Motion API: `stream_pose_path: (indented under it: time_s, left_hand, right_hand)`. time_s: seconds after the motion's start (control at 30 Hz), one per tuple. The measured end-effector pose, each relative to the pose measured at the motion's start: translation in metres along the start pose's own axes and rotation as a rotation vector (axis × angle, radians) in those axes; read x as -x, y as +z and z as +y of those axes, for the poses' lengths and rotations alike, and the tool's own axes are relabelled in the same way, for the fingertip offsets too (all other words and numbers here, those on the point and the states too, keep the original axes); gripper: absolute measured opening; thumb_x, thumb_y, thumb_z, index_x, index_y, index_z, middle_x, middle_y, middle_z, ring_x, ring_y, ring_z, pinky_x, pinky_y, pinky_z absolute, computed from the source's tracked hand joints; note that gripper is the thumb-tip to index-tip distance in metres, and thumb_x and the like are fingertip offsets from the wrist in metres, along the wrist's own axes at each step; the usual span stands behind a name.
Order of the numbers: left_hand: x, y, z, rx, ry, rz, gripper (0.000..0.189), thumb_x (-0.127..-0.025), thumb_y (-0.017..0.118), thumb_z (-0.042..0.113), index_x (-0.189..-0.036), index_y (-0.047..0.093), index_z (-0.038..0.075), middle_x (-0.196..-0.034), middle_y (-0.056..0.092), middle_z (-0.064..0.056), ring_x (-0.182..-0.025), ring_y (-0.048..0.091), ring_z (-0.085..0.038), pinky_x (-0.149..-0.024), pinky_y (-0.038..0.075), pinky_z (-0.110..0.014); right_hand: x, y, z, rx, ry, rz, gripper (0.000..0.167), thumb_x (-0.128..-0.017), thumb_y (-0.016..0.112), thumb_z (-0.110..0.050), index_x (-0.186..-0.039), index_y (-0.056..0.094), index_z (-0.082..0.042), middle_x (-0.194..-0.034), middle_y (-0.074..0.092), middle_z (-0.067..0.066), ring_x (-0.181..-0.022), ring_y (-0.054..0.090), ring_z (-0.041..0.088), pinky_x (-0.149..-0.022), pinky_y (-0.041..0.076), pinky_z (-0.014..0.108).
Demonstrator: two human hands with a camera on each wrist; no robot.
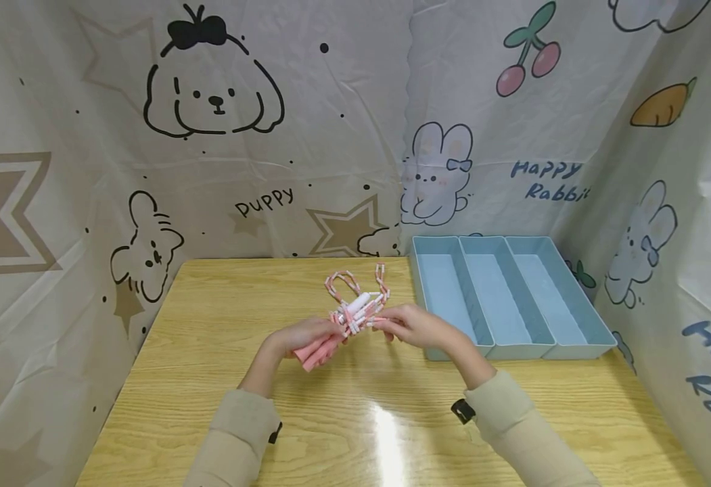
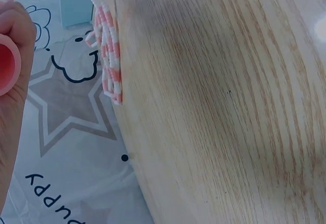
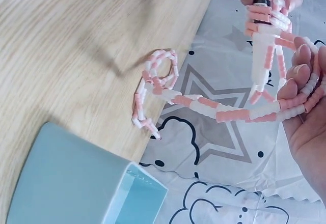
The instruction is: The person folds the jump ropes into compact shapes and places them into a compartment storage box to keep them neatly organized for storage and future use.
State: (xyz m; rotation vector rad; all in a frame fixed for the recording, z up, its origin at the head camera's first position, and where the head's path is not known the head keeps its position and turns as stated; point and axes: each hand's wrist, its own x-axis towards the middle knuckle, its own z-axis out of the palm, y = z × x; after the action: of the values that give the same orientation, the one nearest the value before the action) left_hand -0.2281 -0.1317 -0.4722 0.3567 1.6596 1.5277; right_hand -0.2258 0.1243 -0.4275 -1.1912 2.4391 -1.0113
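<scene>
The left hand (image 1: 308,334) is closed round the pink handles (image 1: 310,356) of a beaded jump rope (image 1: 369,315), their butt ends poking out toward seven o'clock. They look rigid and light, probably smooth plastic, so a full wrap near the middle should stop them twisting apart.

Toward one o'clock from that hand, the pink-and-white rope is wound across the handles, held over the wood-grain surface (image 1: 197,325), with slack loops trailing at eleven and one o'clock. The cord should bend freely while each bead stays stiff; the beads likely slide and could snag one another. Nothing seems fragile. The best hold on the rope is likely several strands together, close to the winding.

At three o'clock, the right hand (image 1: 413,325) has its fingers curled round strands of rope. Between two and three o'clock from it sits a light-blue three-compartment tray (image 1: 522,352).
</scene>
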Motion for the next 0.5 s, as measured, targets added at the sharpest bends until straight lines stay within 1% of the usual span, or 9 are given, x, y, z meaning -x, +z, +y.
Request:
stream_pose_path:
  time_s: [0.1, 0.2, 0.3, 0.4, 0.5]
  left_hand:
    - [0.0005, 0.0018, 0.0002, -0.038, -0.031, -0.03, 0.031, -0.093, 0.042, 0.028, -0.094, 0.057, 0.0, -0.063, 0.054, -0.003, -0.048, 0.051, -0.009, -0.045, 0.045, -0.022]
    - [0.0008, 0.0035, 0.0008, -0.067, -0.06, -0.068, 0.033, -0.093, 0.043, 0.029, -0.097, 0.057, -0.001, -0.063, 0.055, -0.004, -0.049, 0.051, -0.01, -0.046, 0.045, -0.022]
    - [0.0007, 0.0049, 0.0014, -0.083, -0.081, -0.096, 0.036, -0.092, 0.044, 0.029, -0.1, 0.056, -0.005, -0.063, 0.055, -0.004, -0.049, 0.051, -0.01, -0.046, 0.045, -0.022]
    - [0.0006, 0.0074, 0.0026, -0.101, -0.098, -0.125, 0.038, -0.091, 0.045, 0.029, -0.1, 0.057, -0.006, -0.063, 0.055, -0.004, -0.048, 0.051, -0.01, -0.045, 0.045, -0.022]
    - [0.0004, 0.0101, 0.0041, -0.107, -0.118, -0.159, 0.035, -0.091, 0.047, 0.031, -0.097, 0.059, -0.001, -0.063, 0.056, -0.005, -0.048, 0.051, -0.01, -0.046, 0.045, -0.022]
  right_hand:
    - [-0.0012, -0.0008, -0.0015, 0.01, -0.013, -0.009, 0.022, -0.096, 0.045, -0.021, -0.082, 0.059, -0.013, -0.063, 0.053, -0.008, -0.054, 0.047, 0.005, -0.052, 0.044, 0.022]
    - [-0.002, -0.0018, -0.0026, 0.026, -0.019, -0.014, 0.021, -0.096, 0.046, -0.02, -0.081, 0.059, -0.014, -0.063, 0.053, -0.006, -0.051, 0.041, 0.002, -0.05, 0.04, 0.02]
    - [-0.0028, -0.0037, -0.0041, 0.036, -0.025, -0.026, 0.021, -0.096, 0.047, -0.02, -0.08, 0.059, -0.013, -0.063, 0.052, -0.004, -0.05, 0.037, 0.001, -0.048, 0.037, 0.02]
    - [-0.004, -0.0058, -0.0055, 0.041, -0.034, -0.031, 0.02, -0.095, 0.048, -0.02, -0.083, 0.061, -0.01, -0.067, 0.056, -0.001, -0.053, 0.041, 0.002, -0.049, 0.039, 0.02]
    - [-0.0052, -0.008, -0.0071, 0.032, -0.038, -0.036, 0.019, -0.094, 0.05, -0.019, -0.088, 0.064, -0.008, -0.075, 0.061, 0.0, -0.06, 0.053, 0.005, -0.054, 0.045, 0.021]
